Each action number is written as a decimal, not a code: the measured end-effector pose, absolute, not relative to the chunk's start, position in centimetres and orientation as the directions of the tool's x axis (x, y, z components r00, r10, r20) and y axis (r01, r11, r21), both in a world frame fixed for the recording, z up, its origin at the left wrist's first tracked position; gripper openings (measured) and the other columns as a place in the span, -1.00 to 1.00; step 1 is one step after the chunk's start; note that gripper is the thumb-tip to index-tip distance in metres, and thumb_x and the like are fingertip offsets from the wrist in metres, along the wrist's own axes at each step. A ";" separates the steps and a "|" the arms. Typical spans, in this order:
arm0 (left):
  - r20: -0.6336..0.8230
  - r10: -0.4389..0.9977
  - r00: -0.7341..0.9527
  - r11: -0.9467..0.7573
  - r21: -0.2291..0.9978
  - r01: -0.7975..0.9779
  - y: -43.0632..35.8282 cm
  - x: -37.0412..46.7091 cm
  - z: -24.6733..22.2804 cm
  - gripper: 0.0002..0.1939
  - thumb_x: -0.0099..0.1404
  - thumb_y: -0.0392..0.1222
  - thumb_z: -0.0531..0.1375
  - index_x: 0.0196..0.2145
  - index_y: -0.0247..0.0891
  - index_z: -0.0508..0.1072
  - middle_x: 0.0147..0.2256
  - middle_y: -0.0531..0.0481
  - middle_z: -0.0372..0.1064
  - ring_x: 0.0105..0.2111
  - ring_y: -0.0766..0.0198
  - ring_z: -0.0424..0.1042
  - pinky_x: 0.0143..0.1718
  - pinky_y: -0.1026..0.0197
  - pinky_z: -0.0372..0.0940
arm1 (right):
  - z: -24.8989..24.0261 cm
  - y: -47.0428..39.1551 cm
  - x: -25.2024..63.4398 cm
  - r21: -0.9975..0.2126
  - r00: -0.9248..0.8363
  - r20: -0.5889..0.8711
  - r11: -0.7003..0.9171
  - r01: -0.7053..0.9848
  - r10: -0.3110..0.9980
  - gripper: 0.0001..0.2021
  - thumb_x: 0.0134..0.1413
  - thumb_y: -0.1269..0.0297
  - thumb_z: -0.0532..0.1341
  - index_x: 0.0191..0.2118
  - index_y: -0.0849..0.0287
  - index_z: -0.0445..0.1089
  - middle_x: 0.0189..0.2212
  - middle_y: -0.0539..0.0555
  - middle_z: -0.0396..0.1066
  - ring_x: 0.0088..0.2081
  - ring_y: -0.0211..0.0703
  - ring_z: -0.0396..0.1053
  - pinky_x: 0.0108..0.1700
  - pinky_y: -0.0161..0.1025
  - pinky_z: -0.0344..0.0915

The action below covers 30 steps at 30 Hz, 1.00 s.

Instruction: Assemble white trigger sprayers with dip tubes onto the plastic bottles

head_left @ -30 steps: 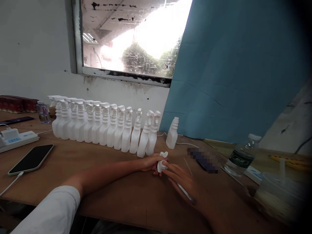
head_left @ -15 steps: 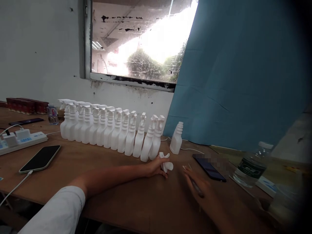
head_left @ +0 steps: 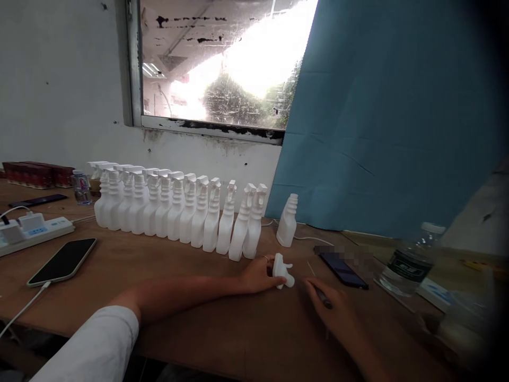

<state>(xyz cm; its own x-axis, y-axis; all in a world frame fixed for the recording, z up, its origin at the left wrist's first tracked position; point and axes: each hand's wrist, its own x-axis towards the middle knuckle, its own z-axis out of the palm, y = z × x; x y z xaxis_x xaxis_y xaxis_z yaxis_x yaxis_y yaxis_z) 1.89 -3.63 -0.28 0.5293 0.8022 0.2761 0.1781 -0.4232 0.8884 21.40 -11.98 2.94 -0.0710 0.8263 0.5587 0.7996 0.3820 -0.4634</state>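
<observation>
My left hand (head_left: pixel 258 277) is closed around a white trigger spray head (head_left: pixel 280 271), held low over the brown table. Just to its right, my right hand (head_left: pixel 336 313) grips a dark pen-like tool (head_left: pixel 323 298); its working end is blurred, so I cannot tell its exact kind. The two hands are close together, with the spray head between them. Behind them stands a row of several white spray bottles (head_left: pixel 225 228) with trigger heads on. One white bottle without a head (head_left: pixel 287 223) stands apart, right of the row.
A dark phone (head_left: pixel 344 269) and a water bottle (head_left: pixel 409 265) lie and stand to the right. On the left are a charging phone (head_left: pixel 62 261), a power strip (head_left: pixel 47 232), a small bottle (head_left: pixel 81 188) and red boxes (head_left: pixel 29 175). A blue curtain (head_left: pixel 358 116) hangs behind.
My left hand has moved slightly right with the spray head, which has turned. My right hand has shifted a little, bringing the hands closer together. The camera view has shifted slightly.
</observation>
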 end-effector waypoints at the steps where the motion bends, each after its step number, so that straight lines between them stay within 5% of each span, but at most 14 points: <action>1: 0.276 0.803 0.529 -0.433 0.879 0.200 -3.7 1.9 -0.2 -0.40 0.10 -0.02 0.35 0.06 -0.28 0.34 -0.08 -0.11 0.46 -0.08 0.06 0.44 -0.01 0.05 0.31 | 2.8 -11.9 21.5 -0.484 -0.061 0.555 0.381 0.788 0.830 -0.72 0.12 0.13 0.07 -0.33 0.09 0.50 -0.27 0.15 0.58 -0.27 0.05 0.55 -0.26 -0.16 0.44; 8: 0.360 0.775 0.520 -0.580 0.731 0.359 -4.0 1.8 0.2 -0.43 0.21 0.15 0.20 0.08 -0.24 0.37 0.07 -0.18 0.29 0.12 -0.07 0.22 0.14 -0.05 0.15 | 3.9 -11.4 21.2 -0.632 -0.022 0.496 0.379 0.676 0.868 -0.64 0.20 0.02 0.02 -0.18 0.13 0.44 -0.35 0.12 0.53 -0.50 -0.10 0.47 -0.36 -0.20 0.39; 11: 0.345 0.763 0.547 -0.592 0.712 0.377 -4.1 1.8 0.2 -0.47 0.27 0.17 0.13 0.02 -0.27 0.42 0.00 -0.18 0.30 0.07 -0.04 0.26 0.11 -0.02 0.17 | 6.8 -10.1 20.0 -0.575 -0.132 0.506 0.447 0.685 0.852 -0.66 0.20 0.03 0.05 -0.22 0.14 0.46 -0.54 0.04 0.43 -0.52 -0.13 0.39 -0.39 -0.23 0.32; 15: 0.357 0.793 0.494 -0.554 0.761 0.339 -4.0 1.8 0.2 -0.53 0.35 0.10 0.05 -0.02 -0.34 0.43 -0.05 -0.17 0.28 -0.07 0.11 0.34 0.05 0.08 0.22 | 11.1 -5.2 17.7 -0.515 -0.218 0.569 0.550 0.658 0.793 -0.70 0.10 0.05 0.15 -0.35 0.17 0.49 -0.49 0.06 0.41 -0.48 -0.18 0.31 -0.42 -0.26 0.23; 18: 0.362 0.819 0.445 -0.511 0.812 0.281 -3.8 1.8 0.1 -0.63 0.36 0.01 0.06 -0.10 -0.33 0.43 -0.10 -0.13 0.30 -0.17 0.20 0.34 -0.02 0.14 0.25 | 13.1 -0.7 15.6 -0.642 -0.164 0.559 0.549 0.536 0.813 -0.67 -0.01 0.04 0.24 -0.23 0.19 0.47 -0.62 -0.06 0.18 -0.58 -0.28 0.14 -0.55 -0.31 0.11; 22: 0.375 0.845 0.382 -0.477 0.851 0.219 -3.3 1.9 -0.2 -0.74 0.34 -0.06 0.09 -0.22 -0.31 0.42 -0.19 -0.06 0.32 -0.22 0.24 0.33 -0.09 0.16 0.26 | 14.0 3.2 13.1 -0.825 -0.145 0.426 0.449 0.342 0.893 -0.46 -0.20 0.05 0.39 -0.06 0.14 0.35 -0.57 -0.13 0.11 -0.60 -0.34 0.08 -0.61 -0.35 0.08; 27: 0.423 0.845 0.327 -0.498 0.846 0.192 -3.7 1.8 0.3 -0.85 0.31 -0.15 0.12 -0.28 -0.29 0.37 -0.22 -0.03 0.29 -0.26 0.27 0.33 -0.14 0.17 0.28 | 13.8 3.8 12.2 -0.837 -0.093 0.445 0.450 0.312 0.891 -0.55 -0.28 -0.01 0.42 -0.29 0.17 0.40 -0.62 -0.15 0.06 -0.61 -0.39 0.01 -0.64 -0.38 0.00; 30: 0.570 0.759 0.314 -0.644 0.729 0.232 -5.1 1.0 1.3 -0.87 0.31 -0.19 0.09 -0.19 -0.24 0.33 -0.14 -0.05 0.26 -0.25 0.27 0.33 -0.14 0.15 0.31 | 14.0 2.7 13.9 -0.833 0.066 0.504 0.464 0.300 0.861 -0.56 -0.37 -0.01 0.45 -0.45 0.18 0.33 -0.65 -0.14 0.09 -0.63 -0.40 0.02 -0.66 -0.38 -0.04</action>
